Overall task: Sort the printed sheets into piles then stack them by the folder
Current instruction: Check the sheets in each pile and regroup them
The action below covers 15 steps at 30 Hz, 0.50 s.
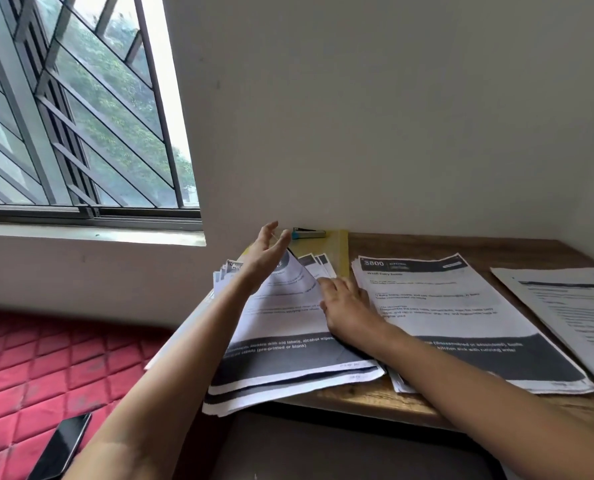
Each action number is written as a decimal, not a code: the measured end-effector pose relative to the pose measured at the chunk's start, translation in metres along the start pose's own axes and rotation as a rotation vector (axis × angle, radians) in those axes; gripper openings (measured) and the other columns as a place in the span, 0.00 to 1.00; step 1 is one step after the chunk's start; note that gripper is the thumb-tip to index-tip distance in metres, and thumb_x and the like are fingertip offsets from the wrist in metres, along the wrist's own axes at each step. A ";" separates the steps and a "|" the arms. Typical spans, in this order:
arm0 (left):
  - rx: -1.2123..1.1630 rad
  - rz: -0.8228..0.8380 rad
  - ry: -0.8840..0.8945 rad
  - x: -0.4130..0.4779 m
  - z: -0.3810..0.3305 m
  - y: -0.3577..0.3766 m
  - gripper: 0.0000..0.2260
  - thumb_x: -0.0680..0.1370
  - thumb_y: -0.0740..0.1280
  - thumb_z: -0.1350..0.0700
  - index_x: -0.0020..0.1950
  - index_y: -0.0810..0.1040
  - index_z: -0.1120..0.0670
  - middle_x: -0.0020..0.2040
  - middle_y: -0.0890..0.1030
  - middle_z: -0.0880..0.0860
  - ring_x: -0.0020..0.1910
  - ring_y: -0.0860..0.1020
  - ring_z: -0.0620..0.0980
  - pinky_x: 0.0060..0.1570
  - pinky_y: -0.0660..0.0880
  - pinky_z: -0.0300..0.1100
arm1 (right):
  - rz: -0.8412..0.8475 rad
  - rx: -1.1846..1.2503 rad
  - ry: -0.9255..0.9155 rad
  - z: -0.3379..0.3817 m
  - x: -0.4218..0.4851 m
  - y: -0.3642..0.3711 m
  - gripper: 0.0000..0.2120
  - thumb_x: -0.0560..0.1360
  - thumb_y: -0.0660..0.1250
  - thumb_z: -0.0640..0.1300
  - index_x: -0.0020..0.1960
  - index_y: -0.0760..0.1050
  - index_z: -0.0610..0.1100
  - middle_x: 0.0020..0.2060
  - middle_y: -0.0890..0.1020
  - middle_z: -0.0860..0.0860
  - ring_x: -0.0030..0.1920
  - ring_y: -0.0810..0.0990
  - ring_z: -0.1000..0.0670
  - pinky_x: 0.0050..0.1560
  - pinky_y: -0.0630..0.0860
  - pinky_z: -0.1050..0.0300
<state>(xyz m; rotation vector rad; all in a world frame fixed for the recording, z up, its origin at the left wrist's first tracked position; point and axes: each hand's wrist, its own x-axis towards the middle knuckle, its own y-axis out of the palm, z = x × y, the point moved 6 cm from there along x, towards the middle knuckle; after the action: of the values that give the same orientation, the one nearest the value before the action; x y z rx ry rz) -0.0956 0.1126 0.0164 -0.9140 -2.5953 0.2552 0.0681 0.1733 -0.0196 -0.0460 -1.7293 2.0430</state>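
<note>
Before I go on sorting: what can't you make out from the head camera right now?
- Right pile: cut off by the frame's right edge, print blurred.
- Folder: mostly covered by the left pile; only a yellow strip shows.
- Left hand: unclear whether it pinches the lifted sheet or only props it.
- Middle pile: body text too blurred, near corner hidden by the right arm.

Home room: wooden desk (461, 244) beside barred window (81, 116), red quilted mattress (39, 358).
</note>
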 end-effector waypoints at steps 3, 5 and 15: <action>-0.041 -0.059 0.002 0.003 0.010 0.003 0.21 0.79 0.67 0.52 0.71 0.68 0.54 0.58 0.76 0.54 0.54 0.76 0.47 0.53 0.72 0.33 | -0.021 -0.051 -0.020 0.000 0.001 0.001 0.25 0.79 0.52 0.36 0.75 0.55 0.43 0.72 0.61 0.45 0.73 0.53 0.44 0.72 0.52 0.48; -0.021 -0.077 0.011 0.003 0.016 0.005 0.20 0.77 0.69 0.58 0.68 0.71 0.55 0.52 0.77 0.53 0.46 0.76 0.47 0.46 0.73 0.31 | -0.019 -0.075 -0.032 -0.001 0.002 0.001 0.24 0.79 0.51 0.36 0.75 0.55 0.43 0.72 0.62 0.45 0.73 0.53 0.44 0.72 0.51 0.48; 0.213 -0.027 0.055 0.001 0.022 0.010 0.22 0.72 0.67 0.54 0.66 0.73 0.53 0.61 0.75 0.54 0.56 0.75 0.51 0.59 0.70 0.42 | 0.021 0.294 0.067 -0.031 0.048 -0.031 0.16 0.82 0.55 0.48 0.62 0.73 0.40 0.59 0.77 0.42 0.56 0.75 0.45 0.50 0.68 0.57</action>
<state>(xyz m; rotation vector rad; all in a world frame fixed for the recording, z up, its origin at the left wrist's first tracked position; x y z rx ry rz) -0.0997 0.1198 -0.0064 -0.7984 -2.4702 0.4814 0.0454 0.2223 0.0161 -0.0386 -1.3787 2.2623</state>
